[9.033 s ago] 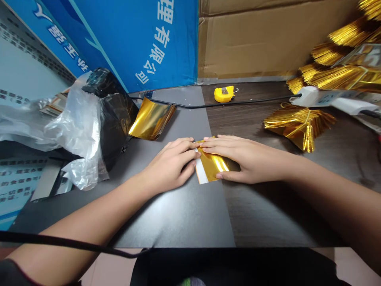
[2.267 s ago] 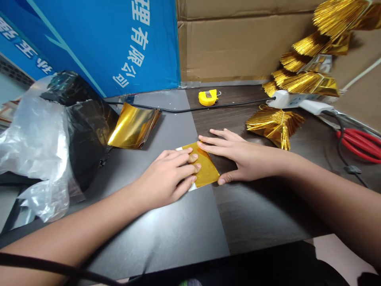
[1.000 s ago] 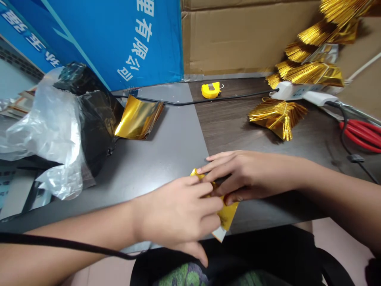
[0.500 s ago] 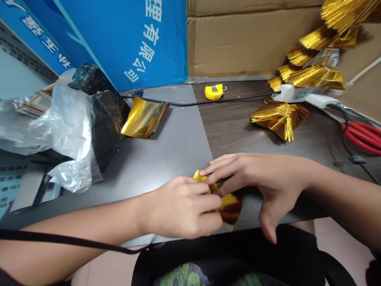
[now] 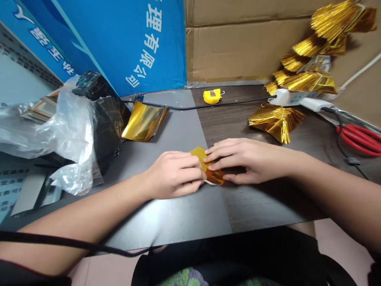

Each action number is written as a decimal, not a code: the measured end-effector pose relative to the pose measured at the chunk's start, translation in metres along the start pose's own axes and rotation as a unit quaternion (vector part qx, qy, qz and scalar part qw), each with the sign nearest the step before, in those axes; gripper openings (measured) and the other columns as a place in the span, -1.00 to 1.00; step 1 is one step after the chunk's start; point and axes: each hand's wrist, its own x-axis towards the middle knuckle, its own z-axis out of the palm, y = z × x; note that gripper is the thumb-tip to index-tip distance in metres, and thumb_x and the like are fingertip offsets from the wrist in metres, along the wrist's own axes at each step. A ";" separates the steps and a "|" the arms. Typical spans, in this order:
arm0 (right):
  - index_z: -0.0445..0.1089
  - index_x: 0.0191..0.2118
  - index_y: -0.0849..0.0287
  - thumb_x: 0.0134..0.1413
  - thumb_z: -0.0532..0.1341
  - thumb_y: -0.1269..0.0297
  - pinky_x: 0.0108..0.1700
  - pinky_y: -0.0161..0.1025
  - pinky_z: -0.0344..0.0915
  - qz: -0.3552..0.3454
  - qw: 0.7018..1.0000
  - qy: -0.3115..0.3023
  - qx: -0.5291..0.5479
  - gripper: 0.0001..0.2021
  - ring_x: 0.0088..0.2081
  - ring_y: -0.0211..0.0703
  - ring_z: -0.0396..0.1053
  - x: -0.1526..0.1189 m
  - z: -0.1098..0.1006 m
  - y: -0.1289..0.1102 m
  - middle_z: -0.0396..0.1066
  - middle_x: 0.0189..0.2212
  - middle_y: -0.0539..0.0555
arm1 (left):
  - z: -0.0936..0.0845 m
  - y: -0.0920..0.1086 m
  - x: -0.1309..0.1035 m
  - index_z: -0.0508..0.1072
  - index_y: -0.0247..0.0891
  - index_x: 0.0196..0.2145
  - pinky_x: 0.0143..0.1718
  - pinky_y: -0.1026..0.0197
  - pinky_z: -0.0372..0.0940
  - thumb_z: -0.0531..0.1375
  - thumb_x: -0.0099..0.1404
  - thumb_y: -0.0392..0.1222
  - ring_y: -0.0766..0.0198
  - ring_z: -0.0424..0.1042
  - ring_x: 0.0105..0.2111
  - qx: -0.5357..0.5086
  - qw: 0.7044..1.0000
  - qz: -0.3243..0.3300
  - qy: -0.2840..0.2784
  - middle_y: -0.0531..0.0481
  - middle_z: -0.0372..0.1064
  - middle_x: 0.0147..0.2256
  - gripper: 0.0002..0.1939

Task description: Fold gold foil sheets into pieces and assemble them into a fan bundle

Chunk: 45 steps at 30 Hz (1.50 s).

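Note:
Between my hands, on the tabletop, lies a gold foil paper (image 5: pixel 215 177), partly covered by fingers, with a pale edge along its near side. My left hand (image 5: pixel 177 174) has its fingers curled and pressed together on the paper's left side. From the right, my right hand (image 5: pixel 245 161) reaches over with fingers stretched out, their tips resting on the paper and the thumb at its right edge. Beyond my left hand sits a loose stack of gold foil sheets (image 5: pixel 144 122). A tied bundle of pleated gold foil (image 5: pixel 275 120) lies beyond my right hand.
Against the cardboard (image 5: pixel 232 51) at the back stands a yellow tape measure (image 5: pixel 212 96). More gold bundles (image 5: pixel 309 81) pile up beside a white power strip (image 5: pixel 287 97). Red-handled scissors (image 5: pixel 360 139) lie at right. A crumpled plastic bag (image 5: pixel 71 131) occupies the left.
Both hands and the gold paper have moved away from the table's near edge. My right thumb, which hung apart, now touches the paper's right edge.

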 end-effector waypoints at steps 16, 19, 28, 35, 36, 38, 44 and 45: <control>0.50 0.03 0.24 0.29 0.27 0.24 -0.17 -0.21 0.35 0.128 0.985 0.119 -0.011 -0.73 -0.22 -0.13 0.43 0.007 0.023 -0.003 0.48 -0.22 0.16 | -0.006 -0.021 -0.002 0.53 -0.25 -0.21 -0.22 0.08 0.24 0.03 0.45 0.03 0.14 0.36 -0.23 0.082 0.987 -0.122 -0.062 -0.10 0.46 -0.24 -0.62; 0.51 -0.03 0.26 0.18 0.36 0.25 -0.29 -0.30 0.29 0.167 0.977 0.132 -0.002 -0.72 -0.33 -0.21 0.37 0.010 0.026 -0.003 0.43 -0.28 0.11 | -0.002 -0.014 -0.001 0.48 -0.31 -0.16 -0.28 0.07 0.22 0.09 0.38 0.28 0.12 0.32 -0.31 0.144 0.966 -0.200 -0.076 -0.11 0.41 -0.30 -0.47; 0.45 0.10 0.29 0.06 0.41 0.28 -0.34 -0.30 0.26 0.241 0.956 0.165 -0.015 -0.53 -0.42 -0.24 0.30 0.015 0.032 -0.006 0.35 -0.36 0.06 | -0.002 0.006 0.007 0.40 -0.22 -0.03 -0.34 0.16 0.19 0.30 0.28 0.05 0.12 0.43 -0.30 0.031 0.926 -0.367 -0.080 0.02 0.47 -0.34 -0.59; 0.41 0.21 0.23 0.00 0.44 0.03 -0.17 -0.08 0.42 0.297 0.937 0.168 -0.075 -0.33 -0.20 -0.03 0.41 0.008 0.026 0.000 0.32 -0.11 0.19 | 0.002 -0.003 0.002 0.43 -0.21 -0.01 -0.27 0.22 0.27 0.28 0.30 -0.24 0.26 0.45 -0.30 -0.079 0.935 -0.346 0.006 0.07 0.49 -0.33 -0.70; 0.43 0.18 0.20 -0.01 0.44 -0.02 -0.18 -0.06 0.42 0.298 0.937 0.162 -0.083 -0.33 -0.18 -0.01 0.40 0.007 0.023 0.002 0.31 -0.08 0.21 | 0.003 -0.004 0.001 0.46 -0.21 -0.04 -0.26 0.21 0.27 0.27 0.32 -0.24 0.26 0.44 -0.29 -0.074 0.941 -0.329 0.011 0.06 0.49 -0.33 -0.75; 0.49 0.08 0.18 -0.06 0.47 -0.03 -0.12 -0.03 0.41 0.261 0.947 0.165 -0.093 -0.39 -0.09 0.06 0.36 0.004 0.019 0.008 0.28 -0.03 0.24 | 0.004 -0.006 0.000 0.50 -0.24 -0.13 -0.25 0.19 0.25 0.25 0.35 -0.23 0.24 0.41 -0.29 -0.053 0.953 -0.298 0.015 0.03 0.46 -0.34 -0.86; 0.48 -0.22 0.25 0.16 0.38 0.12 -0.16 -0.14 0.34 0.156 0.978 0.134 -0.043 -0.74 -0.19 -0.05 0.37 0.001 0.017 0.018 0.43 -0.25 0.14 | 0.005 -0.004 0.001 0.48 -0.28 -0.20 -0.20 0.17 0.25 0.20 0.37 -0.24 0.24 0.35 -0.26 -0.086 0.966 -0.242 0.017 -0.02 0.40 -0.28 -0.91; 0.48 -0.23 0.25 0.18 0.36 0.12 -0.20 -0.15 0.32 0.154 0.979 0.128 -0.049 -0.74 -0.22 -0.06 0.37 0.001 0.017 0.018 0.44 -0.29 0.12 | 0.005 -0.004 0.001 0.49 -0.28 -0.17 -0.17 0.17 0.25 0.20 0.37 -0.23 0.23 0.34 -0.24 -0.097 0.968 -0.232 0.016 -0.03 0.40 -0.26 -0.89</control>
